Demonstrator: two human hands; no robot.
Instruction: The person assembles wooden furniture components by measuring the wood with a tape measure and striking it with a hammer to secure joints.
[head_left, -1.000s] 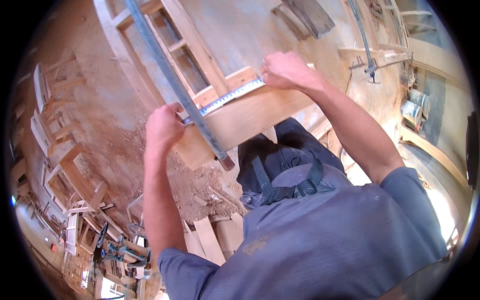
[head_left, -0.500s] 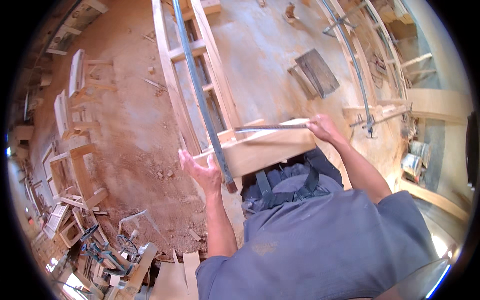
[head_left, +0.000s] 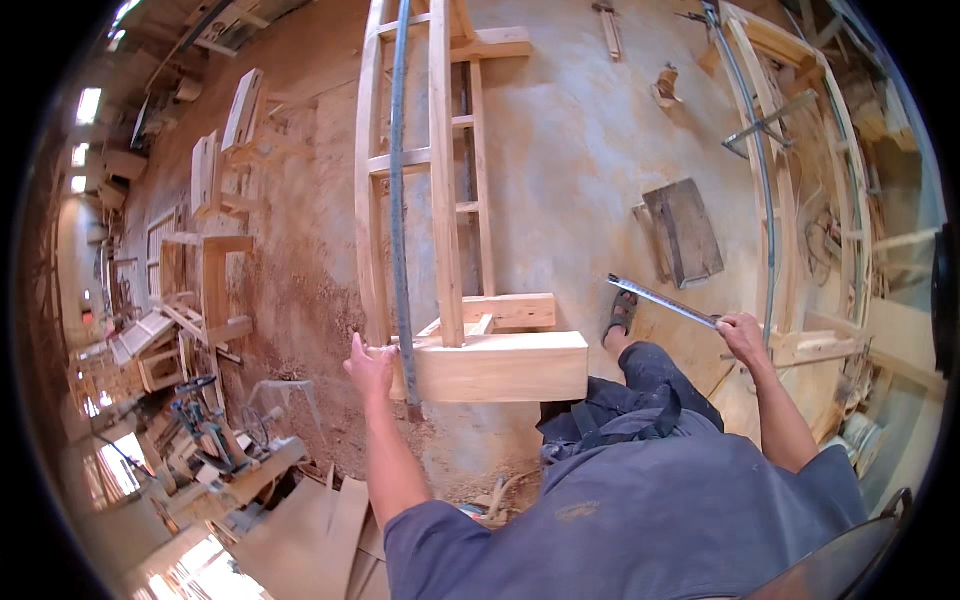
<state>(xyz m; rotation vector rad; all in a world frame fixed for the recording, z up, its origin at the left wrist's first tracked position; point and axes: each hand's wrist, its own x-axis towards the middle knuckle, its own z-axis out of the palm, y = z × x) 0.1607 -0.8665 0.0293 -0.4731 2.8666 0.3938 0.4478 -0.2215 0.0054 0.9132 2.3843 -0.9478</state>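
My right hand (head_left: 742, 338) is closed around one end of a long, thin metal bar (head_left: 662, 299), which points away to the left, apart from the wood. Its exact kind cannot be made out. At the left end of a thick pale wooden beam (head_left: 495, 367) is my left hand (head_left: 371, 369), its index finger stretched out and thumb apart. It seems to touch the wood there, with nothing seen in its grip. The beam lies across the near end of a long wooden frame (head_left: 445, 220). Along that frame runs a blue-grey metal bar clamp (head_left: 398, 200), close beside my left hand.
Another clamped wooden frame (head_left: 785, 200) stands on the right. A dark board (head_left: 684, 232) lies on the dusty floor between the frames. Wooden stools or frames (head_left: 212, 290) line the left side, with a machine (head_left: 208, 415) nearer. Flat sheets (head_left: 305, 530) lie at lower left.
My right hand has swung right with the metal bar, away from the beam. My left hand remains at the beam's left end, its fingers less spread. The view has shifted.
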